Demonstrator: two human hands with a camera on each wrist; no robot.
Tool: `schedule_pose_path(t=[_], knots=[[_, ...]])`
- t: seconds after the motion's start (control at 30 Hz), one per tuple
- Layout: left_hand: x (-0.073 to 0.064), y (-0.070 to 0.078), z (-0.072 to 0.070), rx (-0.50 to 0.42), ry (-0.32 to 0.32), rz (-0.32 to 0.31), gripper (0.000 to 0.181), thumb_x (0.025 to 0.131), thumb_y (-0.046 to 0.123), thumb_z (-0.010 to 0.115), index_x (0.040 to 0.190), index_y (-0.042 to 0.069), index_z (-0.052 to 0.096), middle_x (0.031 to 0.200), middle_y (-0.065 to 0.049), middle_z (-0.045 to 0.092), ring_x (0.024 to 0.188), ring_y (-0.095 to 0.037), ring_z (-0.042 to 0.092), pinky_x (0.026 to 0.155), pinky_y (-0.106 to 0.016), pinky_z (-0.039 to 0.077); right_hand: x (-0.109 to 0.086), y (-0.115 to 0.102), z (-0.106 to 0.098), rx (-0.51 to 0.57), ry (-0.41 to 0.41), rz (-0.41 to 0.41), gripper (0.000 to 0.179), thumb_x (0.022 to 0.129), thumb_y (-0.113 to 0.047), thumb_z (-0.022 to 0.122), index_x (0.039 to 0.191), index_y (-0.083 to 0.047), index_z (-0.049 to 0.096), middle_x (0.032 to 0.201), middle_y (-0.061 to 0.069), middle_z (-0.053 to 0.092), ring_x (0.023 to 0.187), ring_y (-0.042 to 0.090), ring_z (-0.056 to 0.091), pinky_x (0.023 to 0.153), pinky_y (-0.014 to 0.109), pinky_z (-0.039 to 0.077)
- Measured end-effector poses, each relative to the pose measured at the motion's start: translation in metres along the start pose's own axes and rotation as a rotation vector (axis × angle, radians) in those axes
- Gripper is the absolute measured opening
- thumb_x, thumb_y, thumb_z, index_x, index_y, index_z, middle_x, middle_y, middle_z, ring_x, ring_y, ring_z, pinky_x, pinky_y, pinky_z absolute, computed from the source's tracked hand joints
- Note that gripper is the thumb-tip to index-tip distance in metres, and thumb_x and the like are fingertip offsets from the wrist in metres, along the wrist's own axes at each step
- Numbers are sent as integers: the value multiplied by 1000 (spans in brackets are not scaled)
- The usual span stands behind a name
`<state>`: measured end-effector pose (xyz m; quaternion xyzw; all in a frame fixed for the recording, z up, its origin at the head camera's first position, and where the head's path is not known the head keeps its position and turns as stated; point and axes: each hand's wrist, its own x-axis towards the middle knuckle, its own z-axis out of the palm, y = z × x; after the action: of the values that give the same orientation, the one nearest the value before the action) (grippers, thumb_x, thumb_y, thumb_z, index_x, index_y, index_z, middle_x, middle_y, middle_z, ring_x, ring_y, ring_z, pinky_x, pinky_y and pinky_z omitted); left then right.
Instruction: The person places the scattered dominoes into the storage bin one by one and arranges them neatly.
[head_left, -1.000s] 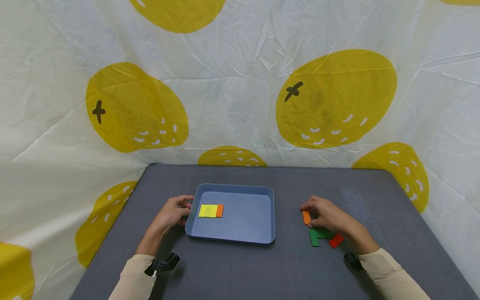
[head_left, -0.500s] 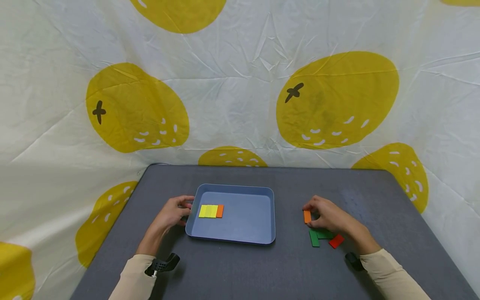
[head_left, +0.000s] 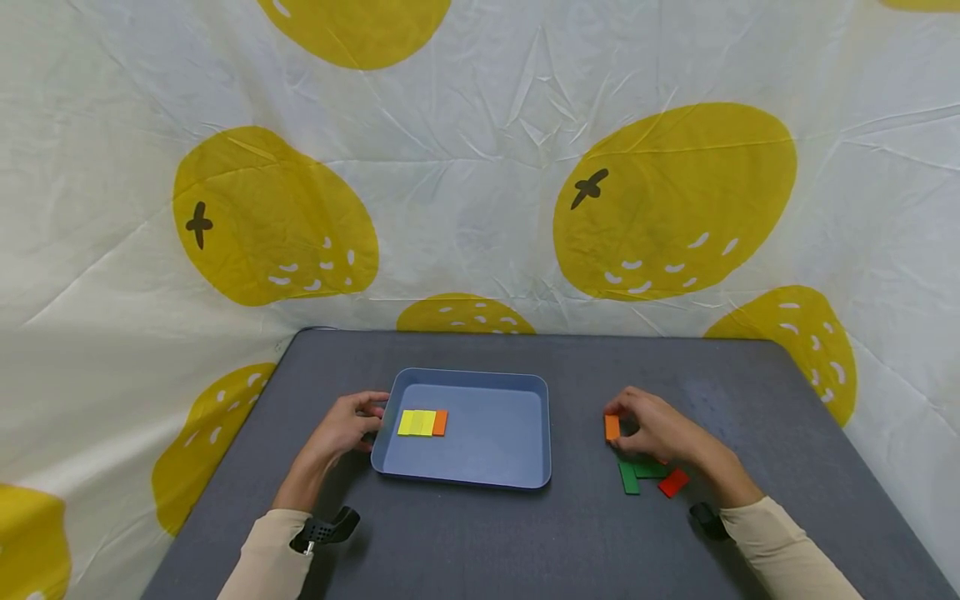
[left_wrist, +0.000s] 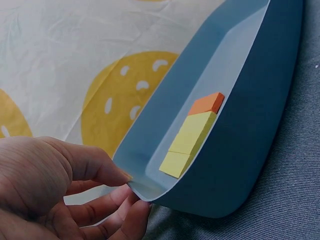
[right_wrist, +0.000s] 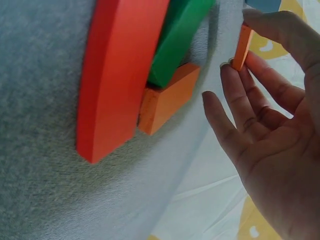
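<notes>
My right hand (head_left: 656, 427) pinches a small flat orange wooden block (head_left: 612, 427) between thumb and fingertips, over the table on the right. In the right wrist view the held block (right_wrist: 242, 47) stands on edge between the fingertips. At the left end of a blue-grey tray (head_left: 495, 454), my left hand (head_left: 341, 429) grips the rim, thumb on top and fingers curled beneath. Inside the tray, yellow blocks (head_left: 416, 422) lie side by side in a row, with an orange block (head_left: 440, 422) at its right end.
Just below my right hand lie green blocks (head_left: 628, 477), a red block (head_left: 673, 482) and another orange block (right_wrist: 170, 100). They rest close together on the dark grey table (head_left: 480, 550). A white cloth with yellow fruit prints (head_left: 465, 225) hangs behind the table.
The right hand, pinching the orange block, has risen slightly, and the block has turned a little in its fingers. Left hand and tray stay as they were.
</notes>
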<state>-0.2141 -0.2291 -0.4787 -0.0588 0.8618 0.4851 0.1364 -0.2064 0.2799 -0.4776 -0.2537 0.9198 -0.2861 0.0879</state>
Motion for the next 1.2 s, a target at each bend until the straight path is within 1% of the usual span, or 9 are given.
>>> schedule_pose_path(t=[0.2,0.53,0.73,0.97,1.07,1.2], knots=[[0,-1,0,5,5,-1,48,95,-2,60,142,4,57,118,-21,59,94,-29,60,64,-39,58,4,-4,0,11,28,-16,38,84,-11,80,118,0,68,112,6,63,103,29,66,88,49,54],[1,0,0,2,3,2,47,95,-1,60,142,4,57,117,-20,59,92,-29,59,63,-39,57,10,-16,-6,66,22,-15,39,85,-11,78,120,1,66,114,7,63,104,33,66,90,53,53],[2,-1,1,5,8,-12,48,94,-2,59,142,5,58,118,-20,59,92,-29,61,63,-40,58,16,-24,-10,74,43,-64,37,86,-15,80,120,-4,68,113,4,63,104,30,66,89,52,54],[3,-1,1,4,12,-13,48,94,-2,60,141,5,58,118,-21,60,92,-28,63,64,-41,59,27,-39,-15,95,37,-75,37,87,-21,81,121,-10,68,114,1,64,106,32,66,91,51,54],[2,-1,1,5,12,-11,48,94,-2,60,141,5,58,118,-21,60,92,-28,63,64,-41,59,33,-47,-17,102,31,-95,37,87,-23,81,120,-11,68,114,2,64,106,32,66,92,52,53],[1,0,1,1,8,-7,48,94,-2,59,142,4,57,118,-22,59,91,-29,63,63,-41,58,42,-58,-17,88,12,-129,37,87,-23,81,119,-10,68,112,2,64,105,28,66,93,50,54]])
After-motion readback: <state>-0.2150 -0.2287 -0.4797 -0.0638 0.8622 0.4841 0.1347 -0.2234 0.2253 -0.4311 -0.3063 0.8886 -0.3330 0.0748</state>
